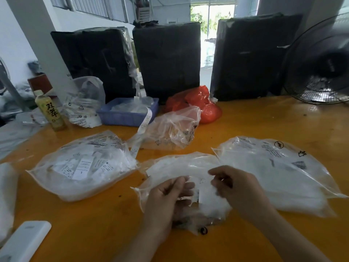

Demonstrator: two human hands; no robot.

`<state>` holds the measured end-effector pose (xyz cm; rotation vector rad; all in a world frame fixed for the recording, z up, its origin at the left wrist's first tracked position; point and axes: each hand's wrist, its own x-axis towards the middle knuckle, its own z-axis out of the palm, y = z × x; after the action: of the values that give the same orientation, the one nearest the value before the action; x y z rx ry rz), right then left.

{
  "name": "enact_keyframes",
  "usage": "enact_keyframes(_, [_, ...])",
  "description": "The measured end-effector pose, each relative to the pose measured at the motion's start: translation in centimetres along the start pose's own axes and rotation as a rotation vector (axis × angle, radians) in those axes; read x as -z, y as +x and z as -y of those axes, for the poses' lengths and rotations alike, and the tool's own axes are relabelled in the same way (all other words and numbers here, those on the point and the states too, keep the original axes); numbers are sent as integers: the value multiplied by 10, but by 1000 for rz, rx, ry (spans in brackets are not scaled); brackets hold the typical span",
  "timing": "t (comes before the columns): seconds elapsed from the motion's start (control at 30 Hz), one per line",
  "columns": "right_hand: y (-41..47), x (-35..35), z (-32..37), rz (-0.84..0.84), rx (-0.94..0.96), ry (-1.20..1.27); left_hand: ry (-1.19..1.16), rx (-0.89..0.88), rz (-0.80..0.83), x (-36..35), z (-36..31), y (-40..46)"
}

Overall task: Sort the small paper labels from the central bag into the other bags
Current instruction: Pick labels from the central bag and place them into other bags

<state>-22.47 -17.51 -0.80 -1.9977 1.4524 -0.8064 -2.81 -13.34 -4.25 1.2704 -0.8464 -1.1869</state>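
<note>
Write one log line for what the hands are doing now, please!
step: sorting labels | left hand: pinches labels | right hand: fingers curled over central bag | side bags: left bag, right bag

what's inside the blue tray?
The blue tray holds clear plastic and white paper, with a label strip hanging over its front wall. Anything beneath that layer is covered.

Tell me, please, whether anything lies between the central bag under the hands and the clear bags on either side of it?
Nothing visible does. Bare orange table separates the central bag from the left bag, and the right bag lies right beside it. Both hands are already at the central bag.
</note>
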Motion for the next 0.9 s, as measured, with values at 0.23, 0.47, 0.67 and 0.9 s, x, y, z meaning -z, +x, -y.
enact_keyframes(0.23, [26,51,-53,-350,-208,-734,-118,86,-38,9,1,1])
enact_keyframes(0.47, [30,56,-62,-393,-305,-669,-159,91,9,14,3,-2])
enact_keyframes(0.67, [21,40,-48,-234,-264,-880,-213,72,25,24,2,2])
enact_keyframes(0.9, [12,10,-21,-428,265,-557,-305,92,24,40,1,13])
